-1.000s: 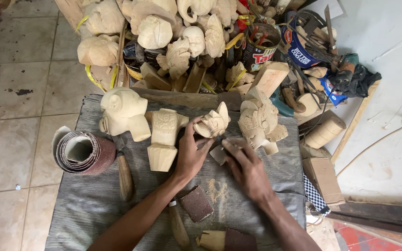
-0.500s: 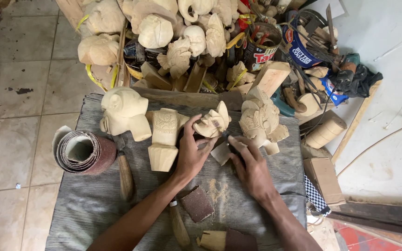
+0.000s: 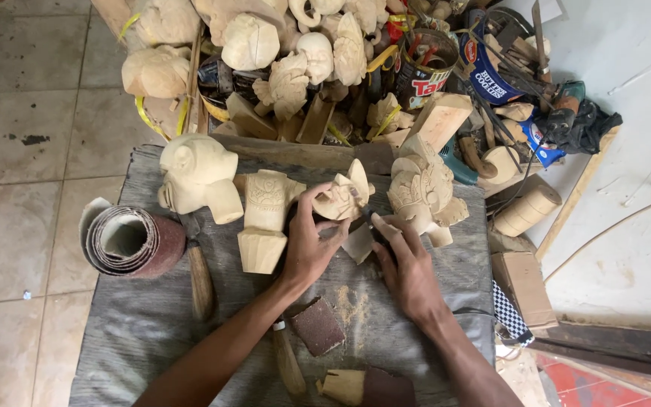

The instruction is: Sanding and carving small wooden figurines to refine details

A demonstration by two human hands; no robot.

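step: sanding | left hand (image 3: 307, 245) clasps small carving (image 3: 343, 197) | right hand (image 3: 408, 267) pinches sandpaper scrap (image 3: 361, 241), workbench (image 3: 137, 332) far edge | next: steady strokes

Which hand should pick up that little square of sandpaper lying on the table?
Probably the right hand. The left hand grips the small wooden carving, so it is busy. The right only presses the carving's lower end, and the sandpaper square lies just below both wrists.

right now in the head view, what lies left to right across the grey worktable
rolled reddish-brown sandpaper → pale round-headed wooden carving → pale squared carved wooden post → left hand holding small pale carved figure → right hand → large ornate pale carved mask
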